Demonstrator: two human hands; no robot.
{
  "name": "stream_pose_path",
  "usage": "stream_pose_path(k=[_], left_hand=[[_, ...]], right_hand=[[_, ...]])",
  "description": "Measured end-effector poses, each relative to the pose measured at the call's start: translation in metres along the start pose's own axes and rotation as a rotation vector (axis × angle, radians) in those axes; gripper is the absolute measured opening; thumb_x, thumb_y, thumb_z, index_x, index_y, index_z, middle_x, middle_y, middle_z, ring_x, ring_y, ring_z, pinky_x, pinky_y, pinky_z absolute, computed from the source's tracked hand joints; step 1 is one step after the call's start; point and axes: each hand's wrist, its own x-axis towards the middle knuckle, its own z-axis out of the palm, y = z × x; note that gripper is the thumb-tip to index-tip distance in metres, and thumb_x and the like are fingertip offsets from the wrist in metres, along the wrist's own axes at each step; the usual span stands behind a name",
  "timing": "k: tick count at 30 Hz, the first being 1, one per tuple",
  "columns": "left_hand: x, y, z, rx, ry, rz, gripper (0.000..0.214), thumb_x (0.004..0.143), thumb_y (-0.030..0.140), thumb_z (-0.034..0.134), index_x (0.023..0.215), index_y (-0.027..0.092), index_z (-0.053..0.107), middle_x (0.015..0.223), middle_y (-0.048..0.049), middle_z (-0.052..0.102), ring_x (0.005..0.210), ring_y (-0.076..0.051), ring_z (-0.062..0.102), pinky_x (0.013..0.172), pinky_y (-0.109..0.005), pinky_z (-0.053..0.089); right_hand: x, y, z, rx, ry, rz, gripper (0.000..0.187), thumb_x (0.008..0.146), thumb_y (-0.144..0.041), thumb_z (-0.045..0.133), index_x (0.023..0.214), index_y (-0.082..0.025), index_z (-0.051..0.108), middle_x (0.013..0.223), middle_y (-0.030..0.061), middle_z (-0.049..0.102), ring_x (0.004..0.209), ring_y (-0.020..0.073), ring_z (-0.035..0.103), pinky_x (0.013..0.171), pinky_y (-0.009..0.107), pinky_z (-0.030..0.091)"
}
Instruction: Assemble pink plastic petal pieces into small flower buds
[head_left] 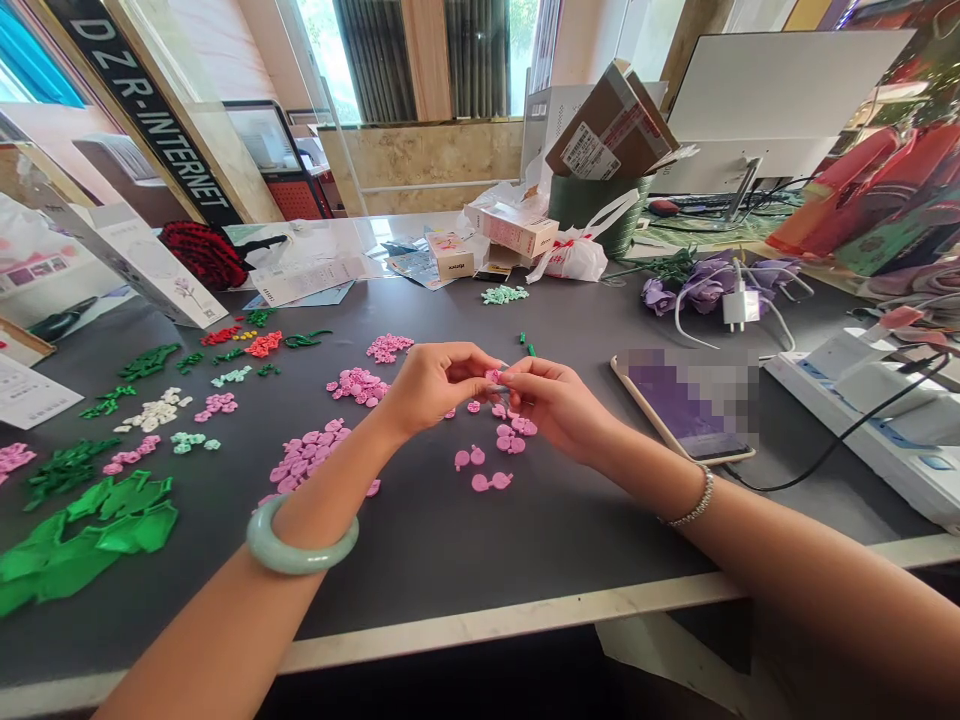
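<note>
Above the middle of the dark desk, my left hand [442,385] and my right hand [551,400] meet fingertip to fingertip. Pinched between them is a small pink plastic piece [493,376], mostly covered by the fingers. Directly below lie loose pink pieces [511,438], rounded with small tabs, and a pair of similar pink discs [491,482] nearer me. A heap of pink pieces [311,452] spreads beside my left forearm, partly hidden by it. Two short green pieces [523,338] sit just beyond my fingers.
Green leaf-like pieces [90,530], white pieces [154,411] and red pieces [264,344] lie in groups at left. A phone [675,405] and a power strip [862,430] with cables are at right. Small boxes [517,228] and purple artificial flowers [701,288] stand farther back.
</note>
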Motion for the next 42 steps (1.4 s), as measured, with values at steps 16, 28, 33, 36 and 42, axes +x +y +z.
stream_pose_path(k=[16,28,33,36,42], left_hand=[[-0.003,-0.005,0.016,0.108,0.133,0.042,0.015,0.071,0.028,0.067,0.077,0.015,0.064,0.069,-0.003,0.068,0.061,-0.014,0.065,0.054,-0.022,0.054],[-0.004,-0.007,0.021,0.183,0.158,0.086,0.016,0.074,0.026,0.063,0.084,0.016,0.057,0.069,-0.0014,0.066,0.065,-0.015,0.067,0.061,-0.024,0.056],[-0.005,-0.006,0.022,0.249,0.161,0.083,0.02,0.077,0.029,0.062,0.089,0.019,0.051,0.066,0.0008,0.065,0.06,-0.013,0.065,0.06,-0.023,0.055],[-0.005,-0.007,0.022,0.261,0.16,0.089,0.02,0.077,0.027,0.062,0.09,0.02,0.048,0.067,0.0016,0.066,0.06,-0.014,0.066,0.06,-0.023,0.055],[-0.004,-0.006,0.022,0.304,0.168,0.11,0.018,0.077,0.023,0.06,0.09,0.02,0.047,0.066,0.0028,0.067,0.059,-0.013,0.066,0.059,-0.022,0.053]], right_hand=[[0.001,0.002,-0.001,-0.001,0.06,-0.003,0.032,0.059,-0.031,0.08,0.064,-0.015,0.054,0.06,-0.0031,0.051,0.058,0.0074,0.045,0.058,0.024,0.033],[0.0,0.002,0.0,0.004,0.027,0.004,0.025,0.063,-0.031,0.076,0.075,-0.014,0.063,0.075,-0.0006,0.056,0.062,0.0068,0.044,0.059,0.023,0.031],[0.001,0.003,-0.002,0.049,0.016,0.031,0.022,0.062,-0.028,0.077,0.074,-0.015,0.064,0.076,0.0,0.057,0.066,0.0078,0.046,0.06,0.023,0.032],[0.002,0.005,-0.003,0.065,-0.013,0.044,0.021,0.064,-0.028,0.076,0.075,-0.016,0.065,0.077,0.0004,0.057,0.068,0.0083,0.047,0.06,0.023,0.032],[0.002,0.007,-0.002,0.109,-0.035,0.021,0.017,0.064,-0.025,0.076,0.072,-0.015,0.065,0.077,0.0015,0.058,0.075,0.0107,0.052,0.063,0.024,0.035]])
